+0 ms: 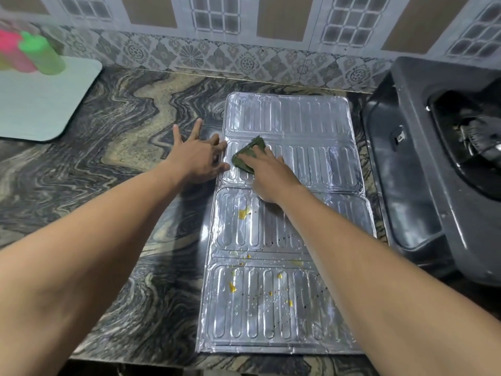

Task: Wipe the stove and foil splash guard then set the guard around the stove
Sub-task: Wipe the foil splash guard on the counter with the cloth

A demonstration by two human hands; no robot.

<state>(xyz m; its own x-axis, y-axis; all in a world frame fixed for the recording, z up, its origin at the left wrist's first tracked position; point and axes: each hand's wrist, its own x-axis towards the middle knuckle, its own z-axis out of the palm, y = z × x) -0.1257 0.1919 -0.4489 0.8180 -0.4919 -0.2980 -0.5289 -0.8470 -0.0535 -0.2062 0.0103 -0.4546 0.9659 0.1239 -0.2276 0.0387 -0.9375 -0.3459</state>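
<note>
Foil splash guard (311,123) lies flat and folded out on the table (122,147), with its four shiny panels in a row going from near to far. Its right side is just beside the black stove (423,164), which sits on the table at the right.

The right hand (271,175) is on the second panel from the far end. It presses a green scrub pad (248,154) down on the foil with flat, straight fingers laid on top of the pad. The pad is near the left edge of that panel.

The left hand (196,161) lies flat on the table with its fingers spread wide. It holds nothing, and its fingertips touch the left edge of the guard, right beside the pad.

Yellow spots (243,213) and small dark specks dot the two near panels. The two far panels look clean.

Far off at the left, a pale mat (40,104) lies on the table. A green bottle (43,54) and a pink bottle (13,50) stand on it, both blurry.
</note>
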